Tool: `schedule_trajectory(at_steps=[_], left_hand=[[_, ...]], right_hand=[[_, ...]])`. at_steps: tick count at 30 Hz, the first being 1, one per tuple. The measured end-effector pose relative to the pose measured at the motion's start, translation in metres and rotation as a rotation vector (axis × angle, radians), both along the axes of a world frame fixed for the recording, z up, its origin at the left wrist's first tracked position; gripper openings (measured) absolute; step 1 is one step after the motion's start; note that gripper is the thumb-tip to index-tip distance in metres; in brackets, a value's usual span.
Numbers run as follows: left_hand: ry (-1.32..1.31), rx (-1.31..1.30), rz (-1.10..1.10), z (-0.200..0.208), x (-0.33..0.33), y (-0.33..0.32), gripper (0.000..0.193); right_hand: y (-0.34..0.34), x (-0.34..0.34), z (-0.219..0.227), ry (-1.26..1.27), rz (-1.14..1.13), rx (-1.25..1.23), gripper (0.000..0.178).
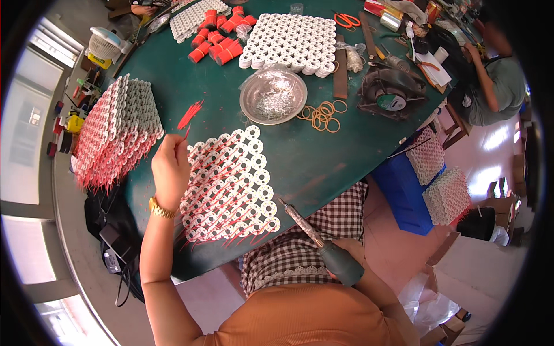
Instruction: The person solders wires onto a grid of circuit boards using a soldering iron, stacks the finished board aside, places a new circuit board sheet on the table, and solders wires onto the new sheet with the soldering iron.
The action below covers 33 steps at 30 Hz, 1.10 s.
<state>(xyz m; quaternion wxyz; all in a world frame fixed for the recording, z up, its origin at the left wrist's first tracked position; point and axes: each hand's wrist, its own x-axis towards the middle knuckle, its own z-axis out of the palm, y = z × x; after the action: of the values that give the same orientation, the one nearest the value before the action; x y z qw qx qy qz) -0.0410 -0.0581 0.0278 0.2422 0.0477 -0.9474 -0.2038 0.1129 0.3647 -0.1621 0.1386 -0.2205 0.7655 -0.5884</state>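
My left hand (172, 167), with a gold watch (161, 209) at the wrist, is closed in a pinch at the left edge of a panel of joined white round circuit boards (262, 176). A thin red wire (187, 133) sticks up from its fingertips. Red wires run slantwise over most of the panel, and their ends hang past its near edge. In my right hand (353, 251) is a soldering iron (340, 262) by its dark handle. Its tip points up and left, near the panel's right edge. Beyond my left hand lies a small bunch of loose red wires (190, 115).
A metal bowl (246, 104) of silvery bits and rubber bands (323, 117) lie beyond the panel. Stacked white boards (288, 40), red wire bundles (214, 46) and a black fan (391, 92) stand farther back. Wired panels pile up (121, 130) at left. Another person (501, 86) sits far right.
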Motion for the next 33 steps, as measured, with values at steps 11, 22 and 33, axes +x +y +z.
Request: schedule_trajectory(at_steps=[11, 22, 33], left_hand=[[-0.229, 0.412, -0.129, 0.004, 0.12, 0.113, 0.011], [-0.229, 0.389, 0.002, -0.018, 0.116, 0.13, 0.006], [-0.169, 0.171, -0.002, -0.028, 0.103, 0.132, 0.007]], right_hand=[[-0.024, -0.039, 0.088, -0.776, -0.116, 0.1, 0.044], [-0.002, -0.046, 0.109, -1.322, 0.004, -0.222, 0.016], [-0.011, -0.028, 0.105, -0.074, 0.006, 0.168, 0.034]])
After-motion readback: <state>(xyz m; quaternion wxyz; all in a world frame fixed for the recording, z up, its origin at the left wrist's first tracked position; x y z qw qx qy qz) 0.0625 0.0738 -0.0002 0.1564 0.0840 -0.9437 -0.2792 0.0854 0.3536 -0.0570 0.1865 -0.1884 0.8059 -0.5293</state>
